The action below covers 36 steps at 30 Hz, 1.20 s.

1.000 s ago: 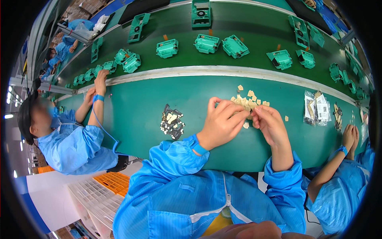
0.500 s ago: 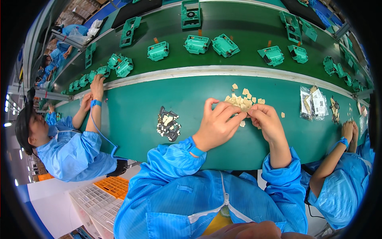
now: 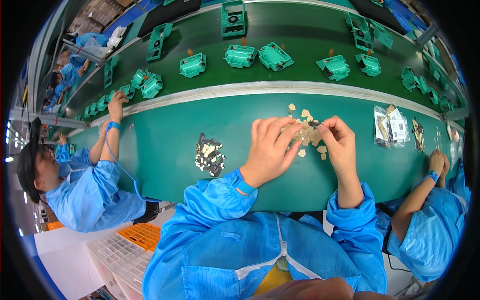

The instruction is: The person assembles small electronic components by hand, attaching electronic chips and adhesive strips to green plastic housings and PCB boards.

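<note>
My left hand (image 3: pixel 270 150) and my right hand (image 3: pixel 339 142) meet over a scatter of small tan square pieces (image 3: pixel 306 131) on the green table (image 3: pixel 165 135). The fingertips of both hands pinch at the pieces in the middle of the pile; whether a piece is lifted between them I cannot tell. Both arms wear blue sleeves. A small heap of black and tan parts (image 3: pixel 210 154) lies to the left of my left hand, untouched.
Behind a metal rail (image 3: pixel 240 91) a green conveyor belt carries several teal plastic housings (image 3: pixel 240 55). Clear bags of parts (image 3: pixel 391 126) lie at the right. A person in blue at the left reaches onto the table (image 3: pixel 114 107); another person's hand (image 3: pixel 439 162) rests at the right. An orange crate (image 3: pixel 146 235) sits below.
The view has shifted slightly; my hands stay at the tan pile, fingers working the pieces. The person on the left has drawn the arm a little along the table.
</note>
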Available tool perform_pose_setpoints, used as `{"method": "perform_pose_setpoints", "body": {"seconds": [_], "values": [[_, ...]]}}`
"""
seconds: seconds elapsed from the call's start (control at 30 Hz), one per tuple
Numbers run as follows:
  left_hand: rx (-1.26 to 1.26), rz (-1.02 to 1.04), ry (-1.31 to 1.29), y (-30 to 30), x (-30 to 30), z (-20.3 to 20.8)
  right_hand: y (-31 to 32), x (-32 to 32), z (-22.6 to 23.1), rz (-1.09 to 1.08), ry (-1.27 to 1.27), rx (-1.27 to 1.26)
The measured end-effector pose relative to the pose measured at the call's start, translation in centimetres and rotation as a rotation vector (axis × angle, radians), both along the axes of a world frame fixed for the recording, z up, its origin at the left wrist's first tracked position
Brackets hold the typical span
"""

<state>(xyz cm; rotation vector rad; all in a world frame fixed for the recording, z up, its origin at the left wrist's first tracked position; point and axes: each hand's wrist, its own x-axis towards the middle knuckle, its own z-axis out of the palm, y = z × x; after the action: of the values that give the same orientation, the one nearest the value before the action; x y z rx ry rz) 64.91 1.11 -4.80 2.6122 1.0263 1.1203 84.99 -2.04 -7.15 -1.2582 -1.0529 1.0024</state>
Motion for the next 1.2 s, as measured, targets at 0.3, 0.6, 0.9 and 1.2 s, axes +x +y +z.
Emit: {"method": "perform_pose_setpoints", "body": {"seconds": [0.3,0.6,0.9,1.2], "values": [[-0.048,-0.131,-0.021,-0.7,1.2,0.6,1.3,1.0,-1.0,-0.219,-0.052,0.144],[-0.182,-0.479,0.072,-4.2,2.6,0.3,2.7,4.1,-3.0,-0.527,-0.245,0.154],[-0.112,-0.234,0.081,-1.4,2.0,-2.6,2.1,4.9,-4.2,-0.652,-0.181,0.214],[-0.157,0.156,-0.169,2.1,1.5,-4.8,-3.1,-0.5,-4.4,-0.419,-0.377,-0.023]]}}
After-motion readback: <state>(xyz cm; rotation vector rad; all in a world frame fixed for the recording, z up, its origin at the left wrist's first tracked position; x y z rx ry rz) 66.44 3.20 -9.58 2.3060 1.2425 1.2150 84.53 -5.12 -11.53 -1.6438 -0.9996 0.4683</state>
